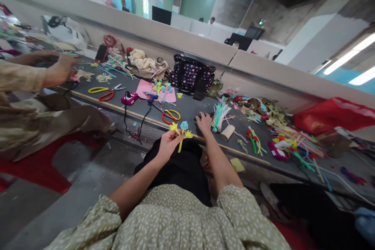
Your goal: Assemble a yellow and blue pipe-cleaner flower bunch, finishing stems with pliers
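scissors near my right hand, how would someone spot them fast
Start at the dark worktable and find the pink sheet in front of the dotted bag. Just below it lie the scissors, left of the right hand. Their handles are one yellow, one red, and they lie alone.

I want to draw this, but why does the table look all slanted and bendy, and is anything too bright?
Head view: the wide lens tilts and curves the table and wall; ceiling lights glare white at right. The left hand holding the pipe-cleaner flower and the right hand on the table look sharp; the edges are stretched and softer.
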The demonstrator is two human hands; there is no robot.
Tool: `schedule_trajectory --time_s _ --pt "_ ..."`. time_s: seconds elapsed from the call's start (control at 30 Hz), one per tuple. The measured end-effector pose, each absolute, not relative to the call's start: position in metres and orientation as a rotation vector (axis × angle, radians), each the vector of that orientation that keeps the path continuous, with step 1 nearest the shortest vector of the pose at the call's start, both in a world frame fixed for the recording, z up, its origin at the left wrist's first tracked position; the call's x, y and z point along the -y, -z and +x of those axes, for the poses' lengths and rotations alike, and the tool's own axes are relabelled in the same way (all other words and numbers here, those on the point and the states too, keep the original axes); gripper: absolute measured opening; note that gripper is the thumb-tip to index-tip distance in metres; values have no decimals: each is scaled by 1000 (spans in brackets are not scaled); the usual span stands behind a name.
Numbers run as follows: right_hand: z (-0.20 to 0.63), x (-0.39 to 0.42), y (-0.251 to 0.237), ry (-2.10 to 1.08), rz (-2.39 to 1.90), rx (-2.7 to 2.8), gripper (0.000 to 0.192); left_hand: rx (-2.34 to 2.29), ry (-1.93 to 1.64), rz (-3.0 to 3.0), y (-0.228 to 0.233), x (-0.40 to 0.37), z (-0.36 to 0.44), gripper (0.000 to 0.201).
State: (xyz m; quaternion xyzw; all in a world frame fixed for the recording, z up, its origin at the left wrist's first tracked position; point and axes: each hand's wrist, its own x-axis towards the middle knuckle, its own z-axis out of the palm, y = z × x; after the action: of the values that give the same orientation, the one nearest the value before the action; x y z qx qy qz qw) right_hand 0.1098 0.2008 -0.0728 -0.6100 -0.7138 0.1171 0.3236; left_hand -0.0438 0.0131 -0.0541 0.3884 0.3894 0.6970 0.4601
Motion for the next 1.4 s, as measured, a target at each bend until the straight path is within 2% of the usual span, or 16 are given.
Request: schedule_trajectory --time_s 0.17,0.43,0.6,0.97,1.2,1.4 --pt "106 -209 83 -237 -1622 2103 26 -940 -1727 957 56 -13 -48 23" --pt "122 -192 80 -42 -1741 2149 25 -955 -1673 970 62 -11 -47 20" --pt "120 -196 75 -27 -1890 2036 54 -941 -1668 982 53 -8 -46 22" --pt "129 -215 60 -495 -1795 1808 29 -942 -1692 946 40 -2 -42 27" --pt "138 -205 35 -941 -1411 1408 21 -854 -1632 938 24 4 -22 26" --pt "128 -172 16 -1455 -1002 1049 23 -813 -1685 797 22 -8 -10 30"
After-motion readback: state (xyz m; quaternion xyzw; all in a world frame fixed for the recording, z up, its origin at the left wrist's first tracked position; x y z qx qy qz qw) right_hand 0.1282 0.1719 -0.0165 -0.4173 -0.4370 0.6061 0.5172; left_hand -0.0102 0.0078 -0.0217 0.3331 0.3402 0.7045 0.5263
